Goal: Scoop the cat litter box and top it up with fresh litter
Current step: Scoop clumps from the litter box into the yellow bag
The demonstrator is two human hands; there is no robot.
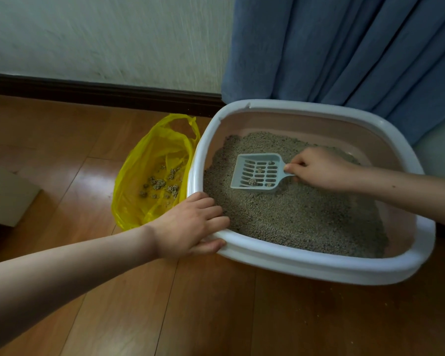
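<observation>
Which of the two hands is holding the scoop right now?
The right hand: it grips the handle of the grey scoop over the litter. The left hand only holds the litter box rim near the yellow bag.

Glossy brown wooden floor (216,317), white-rimmed litter box (306,260) sitting on it near the blue curtain (357,52), open yellow plastic bag (139,176) just beside the box's left side, pale boxy object (3,194) at far left

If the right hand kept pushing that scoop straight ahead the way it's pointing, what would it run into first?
The right hand aims the scoop left across the litter. It would probably meet the litter box left wall first, with the yellow bag just beyond it.
</observation>
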